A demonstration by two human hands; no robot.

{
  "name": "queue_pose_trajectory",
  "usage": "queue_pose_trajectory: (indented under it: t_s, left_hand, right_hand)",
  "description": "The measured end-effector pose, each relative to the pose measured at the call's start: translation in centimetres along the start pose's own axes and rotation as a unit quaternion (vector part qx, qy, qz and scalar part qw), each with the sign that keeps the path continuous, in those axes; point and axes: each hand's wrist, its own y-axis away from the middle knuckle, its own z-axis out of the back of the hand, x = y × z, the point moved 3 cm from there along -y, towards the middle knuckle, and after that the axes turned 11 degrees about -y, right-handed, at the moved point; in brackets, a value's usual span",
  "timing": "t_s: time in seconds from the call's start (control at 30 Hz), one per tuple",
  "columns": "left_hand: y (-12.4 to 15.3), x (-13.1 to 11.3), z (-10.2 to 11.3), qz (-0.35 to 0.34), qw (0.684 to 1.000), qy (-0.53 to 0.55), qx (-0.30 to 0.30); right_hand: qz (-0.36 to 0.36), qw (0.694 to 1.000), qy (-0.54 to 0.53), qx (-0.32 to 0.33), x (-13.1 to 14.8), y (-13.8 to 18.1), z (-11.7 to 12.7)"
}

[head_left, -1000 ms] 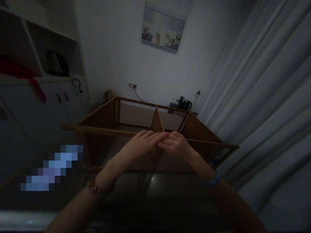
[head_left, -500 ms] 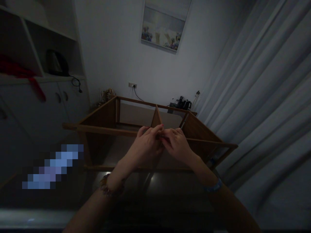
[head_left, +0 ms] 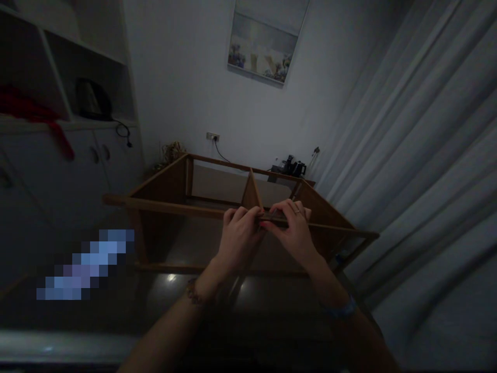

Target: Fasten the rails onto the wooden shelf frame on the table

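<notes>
A brown wooden frame (head_left: 174, 208) with a middle divider (head_left: 252, 189) lies in front of me, like a shelf unit on its side. At the front rail where the divider meets it, my left hand (head_left: 238, 230) is closed, its fingertips pinched together. Anything small between those fingertips is hidden. Just to the right, my right hand (head_left: 295, 228) curls around the same rail, thumb on the near side and fingers arched over the top. The two hands' fingertips are almost touching.
At left stand white cabinets (head_left: 83, 166) with a kettle (head_left: 93, 99) and red cloth (head_left: 31, 110). A pale curtain (head_left: 419, 155) hangs at right. Behind the frame are a wall socket (head_left: 213, 136) with a cord and a black appliance (head_left: 289, 166). The room is dim.
My right hand has shifted right, away from the left, and its fingers have spread into an arch over the rail. My left hand has lowered slightly.
</notes>
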Motion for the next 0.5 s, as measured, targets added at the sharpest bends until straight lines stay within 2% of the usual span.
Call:
queue_pose_trajectory:
  t_s: [0.1, 0.23, 0.37, 0.5]
  left_hand:
    - [0.1, 0.1, 0.0, -0.001, 1.0, 0.001, 0.011]
    - [0.2, 0.1, 0.0, -0.004, 1.0, 0.01, 0.014]
    - [0.2, 0.2, -0.2, -0.007, 1.0, 0.008, 0.006]
    - [0.9, -0.1, -0.5, -0.039, 0.999, 0.014, -0.007]
  right_hand:
    - [0.029, 0.993, 0.102, -0.045, 0.0, 0.2, 0.5]
    - [0.074, 0.981, 0.152, -0.097, 0.2, 0.3, 1.0]
    - [0.129, 0.967, 0.203, -0.079, 0.8, 0.4, 1.0]
    - [0.109, 0.975, 0.185, -0.049, 1.3, 0.7, 1.0]
